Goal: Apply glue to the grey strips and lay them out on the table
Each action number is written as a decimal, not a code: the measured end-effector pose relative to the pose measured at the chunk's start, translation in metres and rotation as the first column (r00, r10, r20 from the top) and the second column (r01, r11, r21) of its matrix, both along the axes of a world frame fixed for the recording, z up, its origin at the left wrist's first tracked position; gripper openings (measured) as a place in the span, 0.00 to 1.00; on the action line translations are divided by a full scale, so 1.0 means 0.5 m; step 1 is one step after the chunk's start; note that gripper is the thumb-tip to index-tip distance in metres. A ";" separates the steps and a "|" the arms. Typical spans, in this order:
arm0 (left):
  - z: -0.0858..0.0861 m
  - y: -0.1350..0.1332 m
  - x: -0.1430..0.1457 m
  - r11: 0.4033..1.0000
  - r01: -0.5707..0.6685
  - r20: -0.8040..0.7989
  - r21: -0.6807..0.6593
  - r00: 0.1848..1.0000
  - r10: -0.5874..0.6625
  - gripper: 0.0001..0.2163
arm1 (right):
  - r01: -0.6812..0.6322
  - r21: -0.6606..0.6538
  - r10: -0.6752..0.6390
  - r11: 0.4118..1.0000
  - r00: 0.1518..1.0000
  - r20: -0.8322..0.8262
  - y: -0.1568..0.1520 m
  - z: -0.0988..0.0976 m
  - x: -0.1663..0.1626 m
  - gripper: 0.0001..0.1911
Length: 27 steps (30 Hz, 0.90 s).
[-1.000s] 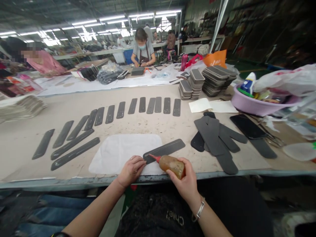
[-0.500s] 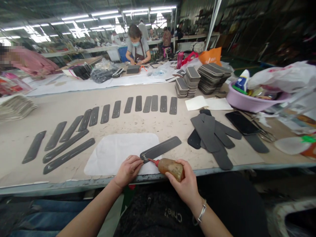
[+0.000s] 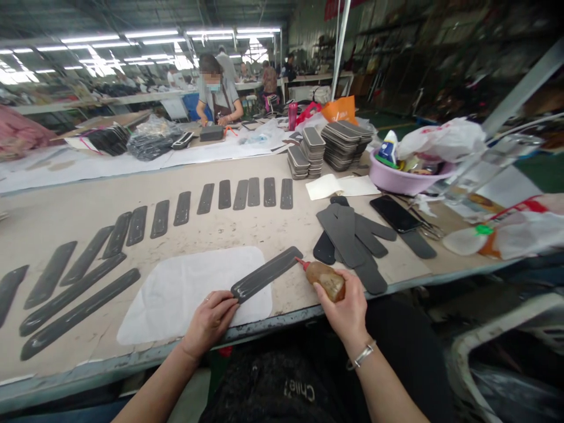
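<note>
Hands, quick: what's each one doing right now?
Left hand: pinning the long dark grey strip by its near end.
Right hand: closed on the brown glue squeeze bottle.

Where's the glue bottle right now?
Head view, lower centre-right: the glue bottle is in the right hand, its red nozzle at the far end of the dark strip.

Dark strips (image 3: 224, 194) lay in a row on the table (image 3: 66, 205). Trays (image 3: 339, 138) stood stacked beside a pink basin (image 3: 396, 181), near what looked like a phone (image 3: 395, 213).
</note>
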<state>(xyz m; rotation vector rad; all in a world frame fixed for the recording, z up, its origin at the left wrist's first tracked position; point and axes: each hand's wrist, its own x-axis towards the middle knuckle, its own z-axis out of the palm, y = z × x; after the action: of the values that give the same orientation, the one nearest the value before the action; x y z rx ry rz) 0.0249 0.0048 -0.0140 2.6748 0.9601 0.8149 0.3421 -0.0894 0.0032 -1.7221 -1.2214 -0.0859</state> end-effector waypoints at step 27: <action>-0.002 0.009 0.011 0.999 0.024 -0.024 0.034 0.999 -0.023 0.05 | 0.086 0.007 -0.084 0.996 0.986 -0.143 0.049 -0.015 0.016 0.24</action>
<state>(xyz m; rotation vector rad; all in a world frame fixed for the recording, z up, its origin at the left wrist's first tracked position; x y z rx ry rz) 0.0302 0.0093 -0.0151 2.7251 0.9259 0.8042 0.3499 -0.0650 -0.0044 -1.7381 -1.0412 -0.0209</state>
